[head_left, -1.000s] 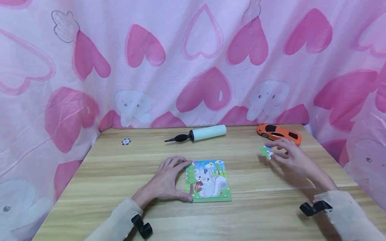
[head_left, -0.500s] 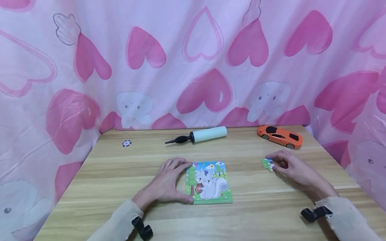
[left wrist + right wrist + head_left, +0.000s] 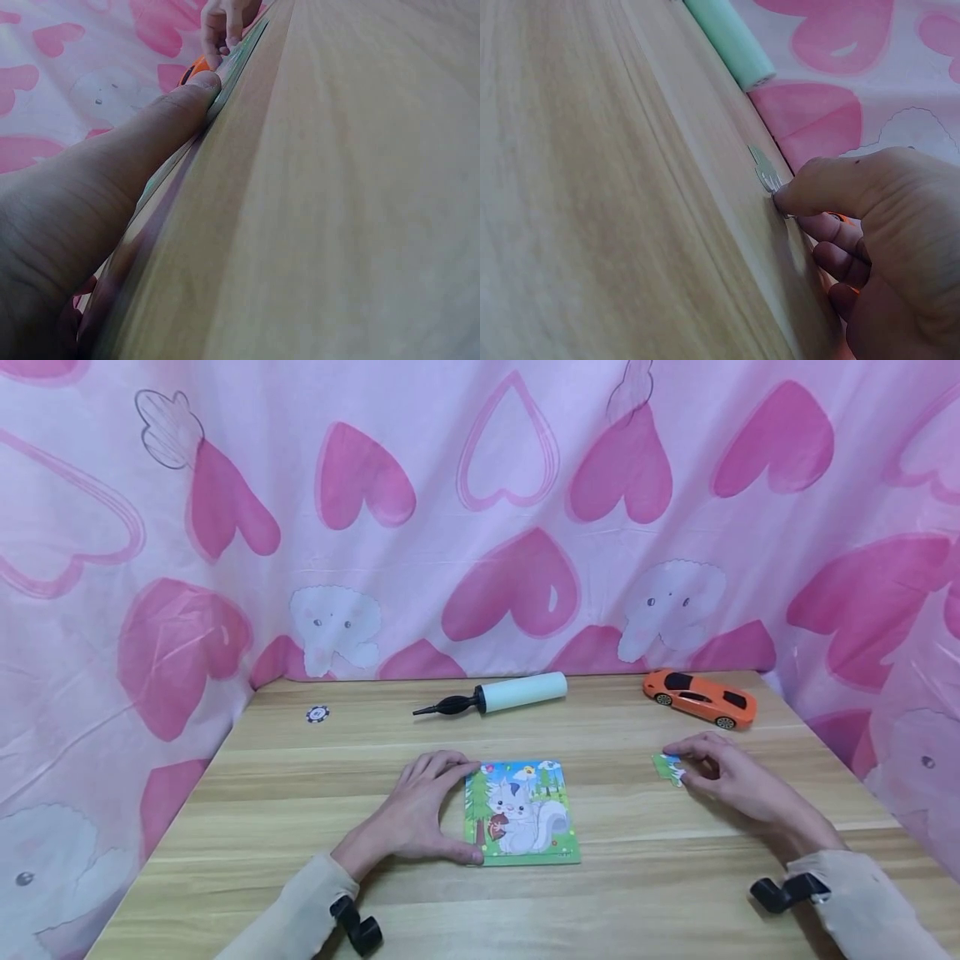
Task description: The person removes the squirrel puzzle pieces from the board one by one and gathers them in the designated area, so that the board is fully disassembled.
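Note:
In the head view, a square jigsaw puzzle [image 3: 523, 814] with a grey squirrel holding an acorn lies flat on the table. My left hand [image 3: 416, 810] holds its left side, thumb at the near left corner and fingers at the far left corner. The left wrist view shows the thumb [image 3: 150, 139] along the puzzle's near edge. To the right, my right hand [image 3: 738, 777] pinches a small green, blue and white puzzle piece [image 3: 666, 767] between thumb and fingers, low over the table or on it. The fingers hide part of this piece [image 3: 763, 169] in the right wrist view.
A light-green hand pump [image 3: 521, 692] with a black nozzle lies at the back middle. An orange toy car [image 3: 701, 697] stands at the back right, beyond my right hand. A poker chip [image 3: 317, 714] lies at the back left. A pink heart-patterned curtain [image 3: 360, 568] encloses the table.
My right hand has come down towards the table with the puzzle piece, uncovering the toy car's near side. During the last half second it stays nearly still. My left hand keeps its place on the puzzle.

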`<state>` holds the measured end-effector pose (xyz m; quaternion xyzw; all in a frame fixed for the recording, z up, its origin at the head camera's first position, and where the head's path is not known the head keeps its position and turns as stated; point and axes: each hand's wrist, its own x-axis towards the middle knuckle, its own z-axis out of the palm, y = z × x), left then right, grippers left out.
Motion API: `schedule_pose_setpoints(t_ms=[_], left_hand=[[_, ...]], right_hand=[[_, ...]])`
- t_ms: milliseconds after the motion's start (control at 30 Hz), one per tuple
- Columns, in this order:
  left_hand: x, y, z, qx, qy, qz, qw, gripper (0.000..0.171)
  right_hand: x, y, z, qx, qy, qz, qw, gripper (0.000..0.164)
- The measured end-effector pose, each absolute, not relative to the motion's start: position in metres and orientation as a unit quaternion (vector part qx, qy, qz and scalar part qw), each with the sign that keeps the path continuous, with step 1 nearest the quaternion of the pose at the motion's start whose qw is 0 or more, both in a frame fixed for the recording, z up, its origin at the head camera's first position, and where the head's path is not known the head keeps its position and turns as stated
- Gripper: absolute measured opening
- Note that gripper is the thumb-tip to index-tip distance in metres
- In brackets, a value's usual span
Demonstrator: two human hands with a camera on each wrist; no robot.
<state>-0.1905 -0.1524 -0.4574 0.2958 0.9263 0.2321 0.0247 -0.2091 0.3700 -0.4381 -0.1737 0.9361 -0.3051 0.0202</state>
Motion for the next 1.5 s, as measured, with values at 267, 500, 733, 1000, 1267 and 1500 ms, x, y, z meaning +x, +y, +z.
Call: schedule_pose_setpoints(t_ms=[267, 500, 733, 1000, 1267, 1500], left_hand=[[-0.191, -0.152, -0.458, 0.297, 0.926, 0.233, 0.025, 0.13], [-0.191, -0.153, -0.459, 0.298, 0.925, 0.234, 0.025, 0.13], [-0.19, -0.154, -0.457, 0.294, 0.926, 0.235, 0.027, 0.129], [-0.19, -0.153, -0.458, 0.295, 0.926, 0.235, 0.028, 0.129], [-0.19, -0.153, -0.458, 0.291, 0.927, 0.236, 0.031, 0.127], [-0.19, -0.153, -0.456, 0.293, 0.926, 0.235, 0.03, 0.128]], right_hand=[[-0.21, 0.372, -0.442, -0.172, 0.936, -0.308, 0.019, 0.046], [-0.211, 0.369, -0.436, -0.161, 0.926, -0.341, 0.028, 0.052], [-0.21, 0.34, -0.414, -0.143, 0.923, -0.353, -0.053, 0.059], [-0.209, 0.292, -0.383, -0.172, 0.89, -0.402, -0.127, 0.058], [-0.203, 0.248, -0.361, -0.173, 0.86, -0.463, -0.123, 0.065], [-0.202, 0.219, -0.36, -0.205, 0.841, -0.487, -0.117, 0.07]])
